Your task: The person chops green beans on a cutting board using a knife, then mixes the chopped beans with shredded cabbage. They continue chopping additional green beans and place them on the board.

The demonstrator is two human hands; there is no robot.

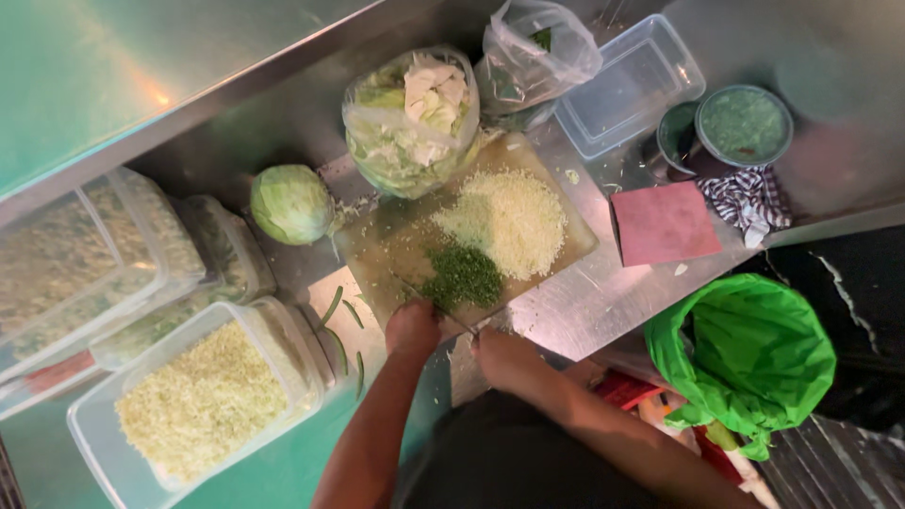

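A wooden cutting board (386, 247) lies on a steel counter. It carries a pile of finely chopped pale cabbage (509, 219) and a smaller pile of chopped dark green herbs (462, 276). My right hand (500, 358) is closed on the handle of a knife (451, 317), whose thin blade reaches across the board's near edge by the green pile. My left hand (412, 328) rests with curled fingers at the board's near edge, right beside the blade and the greens. Whether it presses on the blade I cannot tell.
A whole cabbage (290, 203) and a bag of cabbage leaves (411, 123) sit by the board. Tubs of chopped cabbage (203, 401) stand at left, with green chillies (332, 306) beside them. An empty clear tub (630, 85), lidded bowls (745, 124), a pink cloth (665, 222) and a green-lined bin (754, 353) are at right.
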